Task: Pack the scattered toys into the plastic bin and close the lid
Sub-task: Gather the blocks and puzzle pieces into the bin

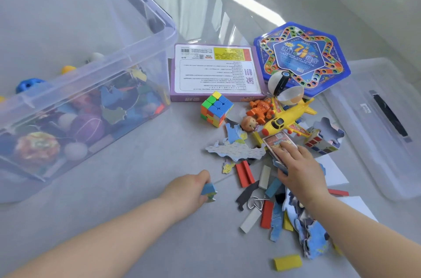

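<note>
The bin [91, 77] sits open, up and left of both hands, so the left hand [189, 189] is the closer one, and it's pinching a blue puzzle piece [208, 191]. The right hand [298, 170] is over in the toy pile [245, 151], clamped on a card pack [276, 141], with the lid [387, 132] flat off to its right.

Your left hand [186, 189], lower centre of the frame, pinches a blue puzzle piece [209, 191]. Your right hand [300, 170], right of centre, grips a red card pack [276, 141]. The plastic bin [91, 70] fills the left; the lid [364, 86] lies at the right edge.
</note>
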Demonstrator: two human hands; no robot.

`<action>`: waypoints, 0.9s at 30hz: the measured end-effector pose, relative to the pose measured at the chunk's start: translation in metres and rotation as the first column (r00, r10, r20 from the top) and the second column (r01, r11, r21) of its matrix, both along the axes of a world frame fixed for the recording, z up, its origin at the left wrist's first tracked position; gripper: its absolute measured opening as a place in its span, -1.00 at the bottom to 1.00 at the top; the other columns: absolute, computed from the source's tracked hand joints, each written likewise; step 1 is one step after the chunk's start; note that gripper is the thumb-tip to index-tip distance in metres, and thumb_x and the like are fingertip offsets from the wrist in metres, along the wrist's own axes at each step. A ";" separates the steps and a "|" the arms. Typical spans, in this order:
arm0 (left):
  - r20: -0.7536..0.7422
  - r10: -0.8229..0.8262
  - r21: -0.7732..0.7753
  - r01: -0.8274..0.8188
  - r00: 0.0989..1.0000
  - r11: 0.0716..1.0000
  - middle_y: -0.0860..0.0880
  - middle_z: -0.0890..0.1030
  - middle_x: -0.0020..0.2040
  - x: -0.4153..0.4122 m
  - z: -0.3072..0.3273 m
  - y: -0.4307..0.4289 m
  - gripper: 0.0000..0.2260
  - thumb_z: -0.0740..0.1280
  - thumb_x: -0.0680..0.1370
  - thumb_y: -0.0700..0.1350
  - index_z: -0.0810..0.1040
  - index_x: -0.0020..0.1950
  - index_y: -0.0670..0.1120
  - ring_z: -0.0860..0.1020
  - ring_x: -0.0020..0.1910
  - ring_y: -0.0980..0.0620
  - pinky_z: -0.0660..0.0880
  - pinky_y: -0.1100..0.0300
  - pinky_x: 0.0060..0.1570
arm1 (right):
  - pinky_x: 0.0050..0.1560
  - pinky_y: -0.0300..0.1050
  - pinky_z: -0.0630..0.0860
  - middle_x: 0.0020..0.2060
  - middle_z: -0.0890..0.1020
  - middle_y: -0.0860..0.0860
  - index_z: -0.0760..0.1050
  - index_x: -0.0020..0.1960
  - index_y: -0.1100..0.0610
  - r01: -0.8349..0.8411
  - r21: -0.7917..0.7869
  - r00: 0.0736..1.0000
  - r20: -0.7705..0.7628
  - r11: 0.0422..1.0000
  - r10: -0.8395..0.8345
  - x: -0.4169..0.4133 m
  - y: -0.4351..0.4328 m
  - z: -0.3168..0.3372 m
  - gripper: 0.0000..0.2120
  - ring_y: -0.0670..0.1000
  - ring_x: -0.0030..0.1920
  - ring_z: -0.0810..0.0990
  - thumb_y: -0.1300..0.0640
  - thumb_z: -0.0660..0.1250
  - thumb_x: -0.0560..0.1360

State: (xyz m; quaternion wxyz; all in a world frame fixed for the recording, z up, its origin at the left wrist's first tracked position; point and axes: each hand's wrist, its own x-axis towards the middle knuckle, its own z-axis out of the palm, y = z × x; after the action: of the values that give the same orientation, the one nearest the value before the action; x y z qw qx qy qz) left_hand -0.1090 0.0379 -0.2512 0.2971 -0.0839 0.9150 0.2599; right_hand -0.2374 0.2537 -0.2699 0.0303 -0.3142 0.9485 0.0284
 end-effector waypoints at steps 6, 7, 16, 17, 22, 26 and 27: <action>-0.476 0.120 0.107 -0.078 0.871 0.991 0.14 0.42 -0.30 0.022 0.065 -0.040 -0.92 0.21 0.52 0.03 0.31 -0.05 0.12 0.37 -0.23 0.05 0.24 0.28 -0.38 | -0.45 -0.09 0.57 -0.20 0.71 0.11 0.63 -0.10 0.21 -0.145 -0.215 0.989 0.004 0.966 0.150 0.018 -0.014 0.029 -0.38 0.13 -0.31 0.68 0.44 0.60 -0.15; -0.591 0.123 0.106 -0.074 0.797 0.992 0.18 0.35 -0.40 0.026 0.073 -0.050 -0.89 0.20 0.46 0.08 0.30 -0.09 0.12 0.37 -0.23 0.06 0.27 0.40 -0.43 | -0.48 -0.14 0.56 -0.20 0.71 0.09 0.61 -0.08 0.18 -0.173 -0.259 0.984 0.000 0.950 0.179 0.025 -0.019 0.036 -0.33 0.08 -0.31 0.69 0.45 0.60 -0.17; -0.886 0.220 0.006 -0.465 0.408 0.885 -0.04 0.52 -0.40 0.057 0.140 -0.149 -0.86 0.17 0.39 0.01 0.36 -0.10 0.02 0.42 -0.46 0.00 0.27 0.28 -0.43 | 0.13 -0.52 0.36 0.13 0.38 -0.59 0.43 0.13 -0.15 -0.228 -0.719 0.950 -0.016 0.656 0.312 0.051 -0.098 0.107 -0.59 -0.53 0.14 0.37 0.10 0.24 0.31; -0.883 0.224 -0.032 -0.529 0.413 0.848 -0.11 0.56 -0.37 0.060 0.141 -0.161 -0.87 0.19 0.40 0.00 0.39 -0.09 0.02 0.47 -0.42 -0.08 0.28 0.23 -0.37 | 0.12 -0.52 0.37 0.08 0.42 -0.57 0.45 0.13 -0.10 -0.226 -0.759 0.952 -0.039 0.611 0.303 0.051 -0.114 0.119 -0.62 -0.49 0.12 0.42 0.11 0.23 0.31; -0.817 0.345 -0.152 -0.750 0.462 0.644 -0.28 0.57 -0.08 0.064 0.144 -0.198 -0.83 0.32 0.48 -0.24 0.56 0.06 -0.19 0.50 0.00 -0.26 0.38 0.01 -0.15 | -0.11 -0.63 0.33 -0.18 0.55 -0.39 0.46 0.09 0.03 -0.236 -0.874 0.957 -0.132 0.425 0.259 0.051 -0.215 0.172 -0.68 -0.36 -0.18 0.48 0.21 0.28 0.35; -0.629 0.566 -0.063 -0.761 0.532 0.645 -0.09 0.51 0.25 0.059 0.137 -0.216 -0.64 0.31 0.51 -0.07 0.42 0.30 -0.05 0.40 0.27 -0.11 0.34 0.07 0.17 | -0.17 -0.26 0.31 -0.09 0.62 0.04 0.50 0.16 0.15 -0.179 -0.759 0.958 0.010 0.626 0.285 0.046 -0.288 0.184 -0.71 -0.05 -0.15 0.49 0.26 0.28 0.44; -0.594 0.593 -0.042 -0.757 0.544 0.653 -0.06 0.47 0.31 0.060 0.136 -0.218 -0.59 0.32 0.50 -0.05 0.38 0.34 -0.04 0.38 0.30 -0.09 0.32 0.07 0.21 | -0.16 -0.19 0.31 -0.04 0.63 0.06 0.48 0.17 0.14 -0.140 -0.699 0.957 0.085 0.701 0.276 0.045 -0.300 0.182 -0.72 0.06 -0.05 0.53 0.24 0.26 0.47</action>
State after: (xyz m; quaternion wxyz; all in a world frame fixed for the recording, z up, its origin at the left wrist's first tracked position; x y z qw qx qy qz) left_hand -0.0493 -0.1797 -0.1153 -0.1092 -0.4014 0.8803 0.2282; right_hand -0.1920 -0.0468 -0.0878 -0.0042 -0.4098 0.8424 -0.3498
